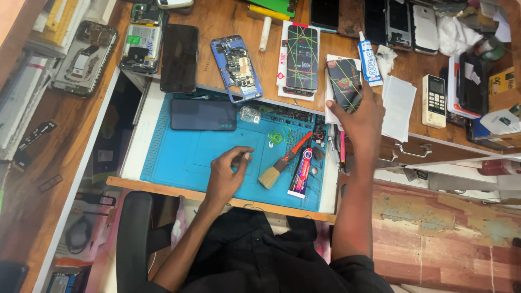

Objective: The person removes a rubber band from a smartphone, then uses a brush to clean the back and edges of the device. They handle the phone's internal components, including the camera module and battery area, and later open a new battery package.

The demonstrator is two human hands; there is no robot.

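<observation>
My right hand [358, 122] grips a black phone [344, 82] bound with thin yellow and green rubber bands, holding it above the desk's edge beside a white glue bottle [369, 62]. My left hand [228, 173] rests on the blue work mat [173, 157], fingers curled on something small that I cannot make out. A brush [278, 166] with an orange handle and a glue tube [302, 172] lie just right of that hand. A dark phone [202, 114] lies face down at the mat's far left.
On the wooden desk lie an opened blue phone frame [237, 68], a banded phone on a white box [301, 57], a black phone [179, 57], another opened phone [142, 40] and a small white keypad phone [433, 100]. A black chair [134, 239] is below.
</observation>
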